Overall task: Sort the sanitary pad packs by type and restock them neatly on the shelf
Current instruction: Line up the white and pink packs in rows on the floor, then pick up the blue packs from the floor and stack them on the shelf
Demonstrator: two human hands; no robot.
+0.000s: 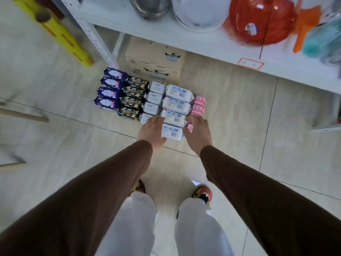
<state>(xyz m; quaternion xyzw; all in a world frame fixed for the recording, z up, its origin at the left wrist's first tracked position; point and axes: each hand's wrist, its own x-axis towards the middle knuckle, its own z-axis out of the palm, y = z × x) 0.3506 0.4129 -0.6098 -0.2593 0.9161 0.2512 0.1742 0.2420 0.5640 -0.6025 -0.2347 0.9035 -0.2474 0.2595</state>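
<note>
Sanitary pad packs point(151, 100) lay sorted in five columns on the floor point(239, 117) at mid-frame, below the white shelf point(203, 47). The left hand point(152, 131) and right hand point(198, 133), fingers relaxed and holding nothing, flanked the nearest white barcode pack point(172, 132). These soft, light, slick-wrapped packs would likely squash; squeezing the short ends seemed safest.

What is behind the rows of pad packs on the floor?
A cardboard box stands behind the pad packs, under the white shelf. The shelf covers the box's far part.
</note>
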